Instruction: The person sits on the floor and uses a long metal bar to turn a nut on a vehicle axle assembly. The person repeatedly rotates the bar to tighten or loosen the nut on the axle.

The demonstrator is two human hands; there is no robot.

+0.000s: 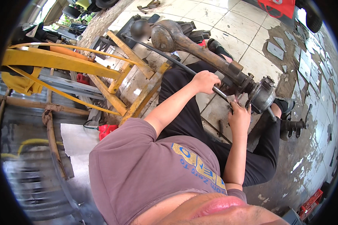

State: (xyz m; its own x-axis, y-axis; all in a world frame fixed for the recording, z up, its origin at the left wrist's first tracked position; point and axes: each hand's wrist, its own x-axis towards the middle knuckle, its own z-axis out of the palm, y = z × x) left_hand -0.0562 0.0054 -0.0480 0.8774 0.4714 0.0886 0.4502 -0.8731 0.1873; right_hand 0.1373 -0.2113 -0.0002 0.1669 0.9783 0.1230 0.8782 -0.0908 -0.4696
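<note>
Left hand (206,82) wrapped round long metal rod (180,65); right hand (239,117) pinching small pale scrap (231,98) at rod's lower end. Rod slants up-left from fingers, dark, shinier between hands. Alongside: rusty brown axle housing (206,54). Floor: pale tiles (248,32), broken up at right. Left: chipped yellow frame (64,64), corrugated metal sheet (30,180).

Smooth metal rod (182,67), rough metal axle (206,54)

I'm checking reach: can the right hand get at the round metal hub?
Probably yes: the right hand appears near the metal hub, nothing visibly between, though it holds a pale scrap.
</note>
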